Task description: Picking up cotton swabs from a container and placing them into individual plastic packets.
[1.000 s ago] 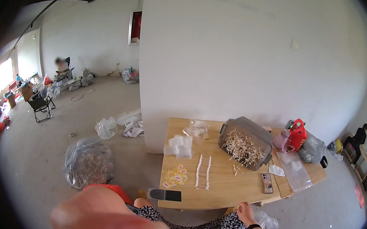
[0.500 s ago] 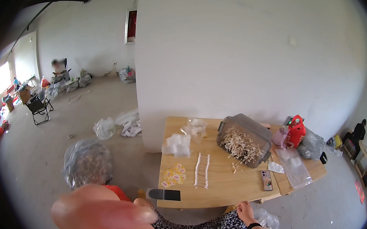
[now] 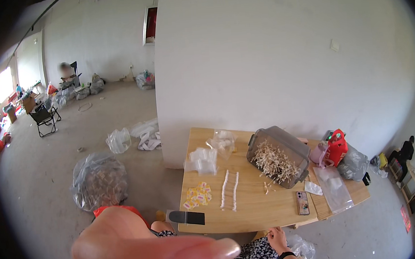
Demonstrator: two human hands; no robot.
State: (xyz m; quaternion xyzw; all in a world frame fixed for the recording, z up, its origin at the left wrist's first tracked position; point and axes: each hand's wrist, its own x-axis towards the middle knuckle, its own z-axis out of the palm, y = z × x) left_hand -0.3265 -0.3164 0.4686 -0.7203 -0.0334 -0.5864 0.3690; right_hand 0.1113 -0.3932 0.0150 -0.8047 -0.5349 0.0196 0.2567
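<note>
My left hand [image 3: 154,255] is very close and large at the lower left, one finger stretched out to the right; its other fingers are mostly hidden, and nothing shows in it. On my patterned-cloth lap [image 3: 256,252] rests my right hand [image 3: 277,241], fingers lying over the leg just below the table edge, holding nothing visible. The wooden table [image 3: 258,213] carries a row of cotton swabs [image 3: 230,191] laid side by side, their white tips forming two lines. Left of them lie yellow-and-white labels [image 3: 198,195]. A grey translucent bin [image 3: 295,154] lies tipped, with loose cotton swabs [image 3: 273,162] heaped in it.
Clear plastic bags [image 3: 201,161] lie at the table's back left. A dark flat strip [image 3: 187,217] sits at the front left edge. To the right are a phone [image 3: 302,203] and a red bag [image 3: 337,147]. A full plastic sack [image 3: 99,182] stands on the floor.
My left hand has moved right and lower, its finger now reaching across my lap. My right hand stays on my leg. The view has shifted slightly; the table items look unchanged.
</note>
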